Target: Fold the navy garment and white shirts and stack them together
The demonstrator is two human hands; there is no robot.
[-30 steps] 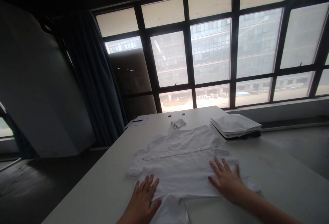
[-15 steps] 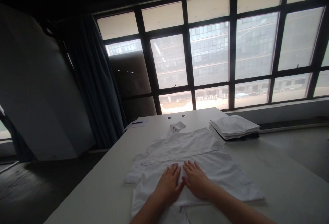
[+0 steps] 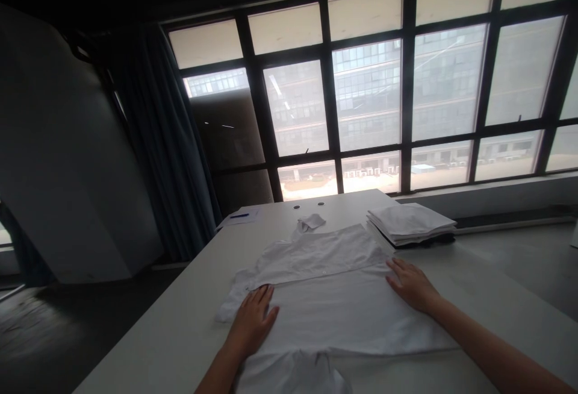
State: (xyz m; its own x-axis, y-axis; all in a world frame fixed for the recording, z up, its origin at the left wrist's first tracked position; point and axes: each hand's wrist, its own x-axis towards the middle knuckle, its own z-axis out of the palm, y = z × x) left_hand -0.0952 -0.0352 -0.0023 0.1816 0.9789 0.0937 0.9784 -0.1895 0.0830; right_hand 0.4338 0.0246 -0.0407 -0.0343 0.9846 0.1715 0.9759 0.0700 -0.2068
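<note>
A white shirt (image 3: pixel 325 312) lies spread on the table, its buttoned front edge running across the middle and a sleeve hanging toward me at the bottom. My left hand (image 3: pixel 253 317) rests flat on the shirt's left part, close to the collar side, fingers stretched out. On the right, my right hand (image 3: pixel 412 284) lies with spread fingers at the shirt's far right edge. Neither hand grips the cloth. Between the two hands the fabric looks fairly smooth, while folds bunch near the lower sleeve.
Beyond my right hand sits a stack of folded white garments (image 3: pixel 410 223) with something dark under it. Papers with a blue pen (image 3: pixel 239 215) lie at the far left corner of the white table (image 3: pixel 149 334). Windows and a dark blue curtain (image 3: pixel 174 141) stand behind.
My hands have slid apart over the shirt from the middle, the left one leftward and the right one rightward and farther away. The cloth between them is smoother.
</note>
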